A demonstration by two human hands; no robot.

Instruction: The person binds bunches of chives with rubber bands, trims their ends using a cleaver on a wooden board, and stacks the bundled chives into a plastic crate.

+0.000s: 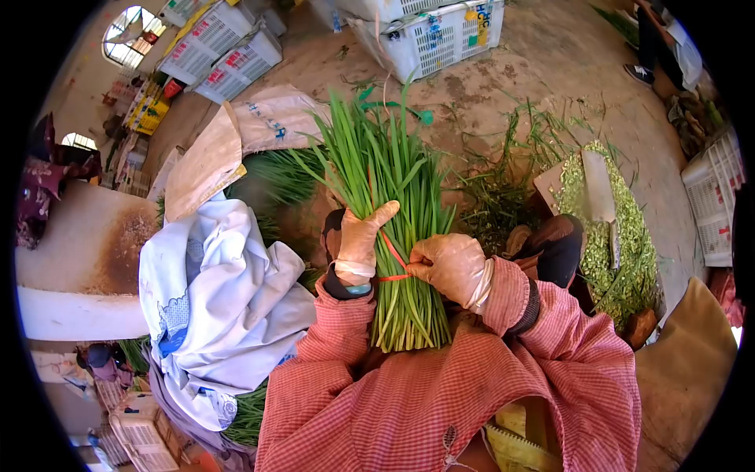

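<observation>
A thick bunch of green chives (409, 185) stands in front of me, leaf tips pointing away and pale cut stems toward my lap. My left hand (360, 244), in a tan glove, is closed round the bunch's left side, thumb across the stalks. A red band (393, 250) crosses the stems slantwise and round the lower part. My right hand (452, 266), also gloved, pinches the red band at the bunch's right side; its fingertips are partly hidden. White ties circle both glove cuffs.
Left of me, a white-blue cloth (224, 291) and a tan sack (204, 161) cover more chives (279, 181). On the right lie trimmings in a heap (629, 236) and loose leaves (503, 193). White crates (440, 39) stand ahead; another person's leg (649, 47) shows far right.
</observation>
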